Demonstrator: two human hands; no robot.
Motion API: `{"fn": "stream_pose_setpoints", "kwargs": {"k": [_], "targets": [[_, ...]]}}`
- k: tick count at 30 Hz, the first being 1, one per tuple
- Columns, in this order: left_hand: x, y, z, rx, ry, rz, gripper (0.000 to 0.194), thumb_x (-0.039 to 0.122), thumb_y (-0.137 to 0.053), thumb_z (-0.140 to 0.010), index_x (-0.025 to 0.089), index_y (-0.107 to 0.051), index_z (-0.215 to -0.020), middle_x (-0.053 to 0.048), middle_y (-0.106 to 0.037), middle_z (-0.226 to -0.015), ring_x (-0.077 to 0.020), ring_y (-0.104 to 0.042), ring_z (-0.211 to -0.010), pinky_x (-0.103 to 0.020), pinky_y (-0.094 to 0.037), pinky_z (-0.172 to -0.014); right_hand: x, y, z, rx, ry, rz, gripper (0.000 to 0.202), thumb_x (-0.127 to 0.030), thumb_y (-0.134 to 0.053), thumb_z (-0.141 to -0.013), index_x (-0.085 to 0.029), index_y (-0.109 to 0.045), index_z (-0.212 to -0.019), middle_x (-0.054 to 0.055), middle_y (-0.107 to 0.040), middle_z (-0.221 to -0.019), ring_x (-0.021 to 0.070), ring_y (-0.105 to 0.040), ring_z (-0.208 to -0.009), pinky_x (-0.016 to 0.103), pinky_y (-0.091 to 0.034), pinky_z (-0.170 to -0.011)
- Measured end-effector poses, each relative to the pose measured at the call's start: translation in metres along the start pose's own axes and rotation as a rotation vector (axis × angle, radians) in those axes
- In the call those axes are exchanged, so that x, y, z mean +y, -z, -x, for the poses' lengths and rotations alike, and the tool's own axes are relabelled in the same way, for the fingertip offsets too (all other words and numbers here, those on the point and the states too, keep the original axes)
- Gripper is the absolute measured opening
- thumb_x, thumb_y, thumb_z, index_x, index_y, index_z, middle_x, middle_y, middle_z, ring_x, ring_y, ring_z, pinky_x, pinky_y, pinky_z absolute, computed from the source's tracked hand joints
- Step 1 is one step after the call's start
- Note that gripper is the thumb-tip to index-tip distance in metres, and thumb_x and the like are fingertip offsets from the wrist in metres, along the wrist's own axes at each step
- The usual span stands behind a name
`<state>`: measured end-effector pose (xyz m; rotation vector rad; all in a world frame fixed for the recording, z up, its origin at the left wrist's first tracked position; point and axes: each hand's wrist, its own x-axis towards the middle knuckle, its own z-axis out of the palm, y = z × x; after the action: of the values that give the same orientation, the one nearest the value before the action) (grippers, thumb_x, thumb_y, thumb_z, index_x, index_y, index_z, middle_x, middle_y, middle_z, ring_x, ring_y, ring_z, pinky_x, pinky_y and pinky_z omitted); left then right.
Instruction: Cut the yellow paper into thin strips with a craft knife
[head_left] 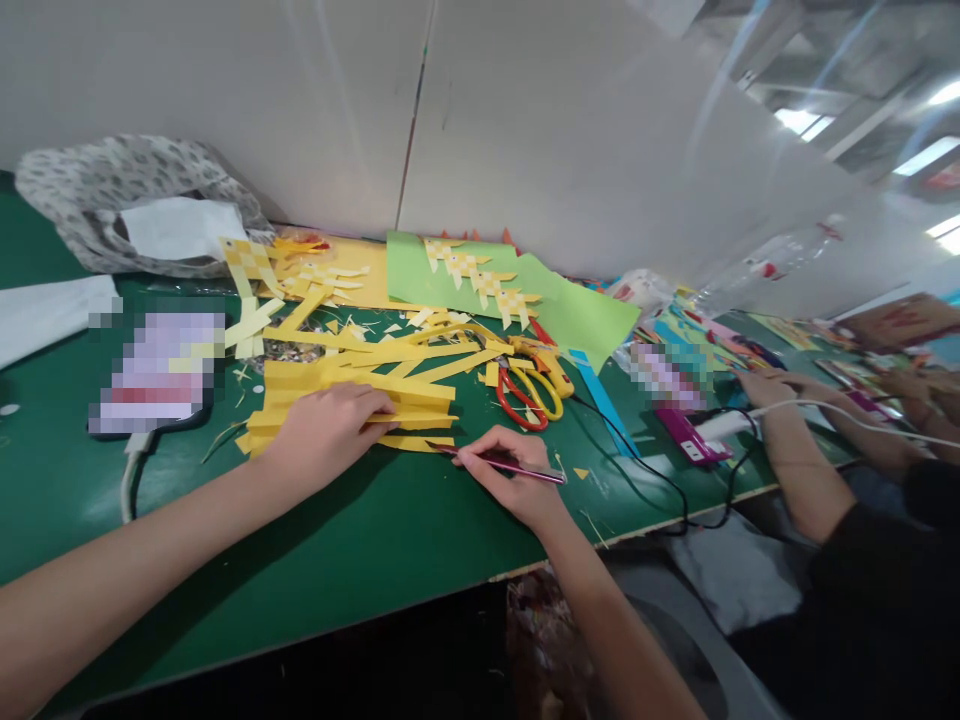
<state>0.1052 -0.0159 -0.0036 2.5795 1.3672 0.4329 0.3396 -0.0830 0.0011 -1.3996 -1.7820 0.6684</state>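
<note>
Sheets of folded yellow paper (424, 408) lie on the green table, with straight creases running left to right. My left hand (330, 425) rests on them, its fingers bent together and holding the paper; the thumb is partly hidden. In my right hand (514, 470) is a slim pink pen-shaped craft knife (525, 470), pinched like a pencil. Its dark pointed tip meets the right end of the front yellow strip. Behind the paper lie loose yellow strips (405, 355), scissors with red and yellow handles (529, 400) and a yellow-handled tool (551, 365).
A phone (161, 365) on a cable lies left, before a patterned cloth bag (142, 190). Woven paper fish (480, 275) lie on green paper (577, 305) by the wall. Right are a blue strip (604, 400), a black cable (660, 475), a magenta device (690, 435) and another person's arms (795, 450).
</note>
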Motion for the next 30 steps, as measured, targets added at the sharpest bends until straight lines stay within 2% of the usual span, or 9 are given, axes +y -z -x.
{"fn": "stream_pose_setpoints", "kwargs": {"k": [8, 10, 13, 15, 17, 19, 21, 24, 30], "targets": [[-0.023, 0.026, 0.01, -0.111, -0.179, -0.034, 0.033, 0.036, -0.047, -0.089, 0.022, -0.055, -0.118, -0.007, -0.065, -0.117, -0.028, -0.064, -0.1, -0.038, -0.051, -0.075, -0.001, 0.0, 0.001, 0.076, 0.022, -0.048, 0.012, -0.027, -0.067, -0.079, -0.019, -0.065, -0.07, 0.004, -0.073, -0.065, 0.0169, -0.067, -0.055, 0.026, -0.053, -0.051], [-0.034, 0.035, 0.018, -0.098, -0.19, -0.053, 0.034, 0.038, -0.046, -0.088, 0.022, -0.055, -0.117, -0.007, -0.064, -0.119, -0.0295, -0.061, -0.106, -0.041, -0.051, -0.08, 0.001, -0.002, 0.003, 0.229, 0.039, -0.038, 0.011, -0.028, -0.066, -0.081, -0.019, -0.065, -0.074, 0.003, -0.073, -0.067, 0.0154, -0.066, -0.054, 0.025, -0.052, -0.051], [-0.048, 0.043, 0.031, -0.055, -0.116, -0.069, 0.036, 0.043, -0.044, -0.088, 0.023, -0.056, -0.115, -0.008, -0.065, -0.118, -0.0298, -0.062, -0.103, -0.041, -0.051, -0.079, 0.005, -0.006, 0.005, 0.553, 0.04, 0.008, 0.01, -0.029, -0.064, -0.084, -0.02, -0.064, -0.088, 0.004, -0.073, -0.081, 0.0144, -0.065, -0.057, 0.026, -0.054, -0.055], [-0.053, 0.043, 0.037, -0.03, -0.055, -0.043, 0.037, 0.049, -0.046, -0.087, 0.024, -0.058, -0.111, -0.007, -0.066, -0.116, -0.0286, -0.064, -0.099, -0.038, -0.052, -0.074, 0.007, -0.009, 0.005, 0.635, 0.039, 0.042, 0.019, -0.032, -0.058, -0.089, -0.021, -0.063, -0.103, 0.007, -0.073, -0.098, 0.0142, -0.066, -0.058, 0.029, -0.056, -0.058], [-0.053, 0.038, 0.041, 0.008, -0.015, -0.014, 0.039, 0.054, -0.049, -0.084, 0.024, -0.06, -0.106, -0.007, -0.067, -0.112, -0.0271, -0.065, -0.094, -0.035, -0.052, -0.069, 0.005, -0.014, 0.004, 0.545, 0.084, 0.078, 0.027, -0.035, -0.048, -0.095, -0.022, -0.058, -0.117, 0.01, -0.07, -0.111, 0.0157, -0.069, -0.062, 0.033, -0.058, -0.065], [-0.05, 0.031, 0.041, 0.034, -0.014, -0.014, 0.039, 0.055, -0.052, -0.083, 0.023, -0.061, -0.102, -0.008, -0.068, -0.107, -0.027, -0.064, -0.093, -0.034, -0.051, -0.068, -0.004, -0.024, 0.004, 0.35, 0.207, 0.145, 0.032, -0.037, -0.04, -0.098, -0.023, -0.058, -0.121, 0.01, -0.071, -0.11, 0.019, -0.072, -0.073, 0.035, -0.058, -0.073], [-0.046, 0.023, 0.039, 0.049, -0.04, -0.018, 0.037, 0.053, -0.054, -0.082, 0.022, -0.062, -0.101, -0.008, -0.068, -0.105, -0.027, -0.064, -0.091, -0.036, -0.05, -0.072, -0.016, -0.038, 0.003, 0.141, 0.387, 0.261, 0.033, -0.037, -0.038, -0.098, -0.022, -0.063, -0.113, 0.01, -0.074, -0.101, 0.0218, -0.072, -0.084, 0.036, -0.057, -0.078], [-0.042, 0.016, 0.035, 0.047, -0.06, 0.001, 0.03, 0.047, -0.056, -0.084, 0.02, -0.062, -0.097, -0.007, -0.068, -0.098, -0.0255, -0.064, -0.09, -0.033, -0.049, -0.071, -0.036, -0.06, 0.002, -0.056, 0.598, 0.406, 0.023, -0.031, -0.048, -0.095, -0.018, -0.067, -0.09, 0.014, -0.072, -0.104, 0.0243, -0.069, -0.096, 0.038, -0.054, -0.086], [-0.04, 0.015, 0.034, 0.048, -0.022, 0.035, 0.026, 0.045, -0.055, -0.087, 0.02, -0.06, -0.089, -0.004, -0.068, -0.09, -0.0215, -0.063, -0.081, -0.028, -0.044, -0.063, -0.049, -0.074, 0.001, -0.195, 0.567, 0.506, 0.019, -0.023, -0.05, -0.094, -0.017, -0.062, -0.081, 0.014, -0.073, -0.1, 0.0231, -0.067, -0.101, 0.035, -0.053, -0.091]]}}
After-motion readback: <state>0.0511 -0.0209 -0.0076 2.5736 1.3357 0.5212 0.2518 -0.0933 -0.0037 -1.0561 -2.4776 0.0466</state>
